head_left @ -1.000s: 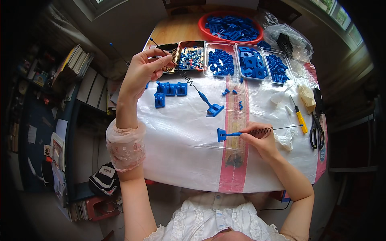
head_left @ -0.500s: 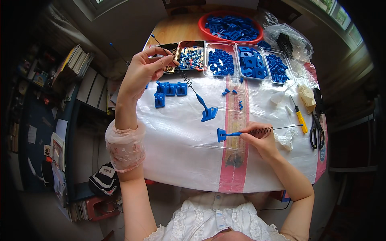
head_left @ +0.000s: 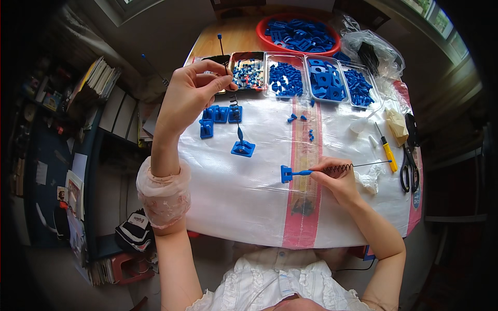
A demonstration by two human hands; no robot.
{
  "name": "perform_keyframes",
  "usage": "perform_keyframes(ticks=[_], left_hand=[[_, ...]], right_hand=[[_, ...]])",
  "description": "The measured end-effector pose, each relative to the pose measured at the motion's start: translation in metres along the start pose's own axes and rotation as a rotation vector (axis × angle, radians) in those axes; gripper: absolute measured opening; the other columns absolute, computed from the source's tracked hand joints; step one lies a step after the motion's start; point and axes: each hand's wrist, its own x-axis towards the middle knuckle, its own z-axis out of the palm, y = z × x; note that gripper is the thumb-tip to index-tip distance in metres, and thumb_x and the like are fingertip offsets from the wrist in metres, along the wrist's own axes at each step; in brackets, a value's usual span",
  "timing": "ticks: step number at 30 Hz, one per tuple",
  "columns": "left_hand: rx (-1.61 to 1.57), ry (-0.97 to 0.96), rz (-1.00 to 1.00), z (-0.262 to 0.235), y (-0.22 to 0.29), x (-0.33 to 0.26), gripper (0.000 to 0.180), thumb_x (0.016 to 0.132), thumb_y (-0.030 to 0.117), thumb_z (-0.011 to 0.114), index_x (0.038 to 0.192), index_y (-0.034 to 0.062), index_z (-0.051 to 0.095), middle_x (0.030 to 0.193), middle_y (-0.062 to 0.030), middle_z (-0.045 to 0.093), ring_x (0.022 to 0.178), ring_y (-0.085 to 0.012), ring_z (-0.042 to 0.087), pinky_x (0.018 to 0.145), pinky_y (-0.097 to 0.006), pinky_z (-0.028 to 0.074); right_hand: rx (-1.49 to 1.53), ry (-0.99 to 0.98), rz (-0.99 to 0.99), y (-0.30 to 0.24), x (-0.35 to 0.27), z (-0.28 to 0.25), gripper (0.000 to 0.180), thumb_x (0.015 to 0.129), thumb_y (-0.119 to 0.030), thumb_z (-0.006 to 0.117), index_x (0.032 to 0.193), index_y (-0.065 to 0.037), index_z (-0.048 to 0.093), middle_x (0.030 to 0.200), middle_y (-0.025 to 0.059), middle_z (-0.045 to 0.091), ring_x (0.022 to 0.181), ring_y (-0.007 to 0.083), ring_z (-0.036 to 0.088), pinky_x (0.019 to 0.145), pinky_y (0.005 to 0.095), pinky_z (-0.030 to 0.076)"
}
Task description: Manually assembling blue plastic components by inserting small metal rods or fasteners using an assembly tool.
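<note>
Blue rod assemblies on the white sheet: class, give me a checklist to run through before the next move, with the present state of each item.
1. Left hand grips the thin rod of its blue piece: ok, pinched in the fingers.
2. Its blue base is seated on the white sheet: cannot tell, it touches or hangs just above.
3. Right hand steadies the second rod piece: ok, lying flat.
4. Spring is threaded on that rod: ok.
5. Parts trays stocked within view: ok.
6. Scissors and yellow screwdriver apart from both hands: ok.

head cam | worn, looks steeply down | near table (head_left: 249, 207) | fisheye rim bends, probably hides edges
</note>
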Motion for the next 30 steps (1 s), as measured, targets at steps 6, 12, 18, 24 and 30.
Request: perform_keyframes(ticks=[6, 12, 18, 24, 30], left_hand=[[0.159, 0.065, 0.033, 0.008, 0.007, -0.010, 0.014, 0.091, 0.013, 0.073, 0.100, 0.0021, 0.074, 0.083, -0.0093, 0.076, 0.056, -0.0039, 0.059, 0.046, -0.017, 0.039], [0.255, 0.136, 0.050, 0.010, 0.016, -0.018, 0.013, 0.091, 0.012, 0.072, 0.099, 0.0017, 0.074, 0.081, -0.0094, 0.076, 0.049, -0.0038, 0.052, 0.043, -0.018, 0.038], [0.429, 0.255, 0.109, 0.014, 0.024, -0.025, 0.013, 0.088, 0.012, 0.073, 0.093, 0.0005, 0.076, 0.080, -0.0099, 0.076, 0.062, -0.0135, 0.069, 0.057, -0.024, 0.052], [0.529, 0.328, 0.085, 0.015, 0.027, -0.027, 0.013, 0.087, 0.013, 0.074, 0.091, 0.0008, 0.076, 0.078, -0.0099, 0.075, 0.062, -0.0161, 0.070, 0.059, -0.026, 0.054], [0.467, 0.327, 0.028, 0.006, 0.021, -0.021, 0.014, 0.088, 0.014, 0.074, 0.091, 0.0004, 0.075, 0.075, -0.0094, 0.074, 0.058, -0.0112, 0.066, 0.053, -0.024, 0.051]], right_hand=[[-0.006, 0.005, 0.004, 0.001, 0.000, 0.000, 0.008, 0.085, 0.005, 0.074, 0.092, 0.004, 0.073, 0.087, 0.0030, 0.067, 0.079, 0.0066, 0.062, 0.069, 0.0199, 0.048], [-0.013, 0.004, -0.011, 0.002, 0.000, 0.000, 0.008, 0.084, 0.005, 0.074, 0.092, 0.004, 0.074, 0.087, 0.0026, 0.067, 0.079, 0.0064, 0.062, 0.069, 0.0199, 0.048], [0.007, 0.006, -0.005, 0.003, 0.000, 0.000, 0.008, 0.084, 0.004, 0.074, 0.092, 0.004, 0.074, 0.086, 0.0027, 0.067, 0.078, 0.0061, 0.061, 0.068, 0.0197, 0.047], [0.001, 0.010, 0.012, 0.003, 0.000, -0.001, 0.008, 0.084, 0.004, 0.074, 0.093, 0.003, 0.074, 0.086, 0.0024, 0.067, 0.077, 0.0055, 0.061, 0.066, 0.0191, 0.046], [-0.013, 0.008, 0.007, 0.002, 0.000, -0.002, 0.009, 0.084, 0.004, 0.074, 0.093, 0.004, 0.074, 0.087, 0.0026, 0.067, 0.077, 0.0055, 0.061, 0.067, 0.0193, 0.046]])
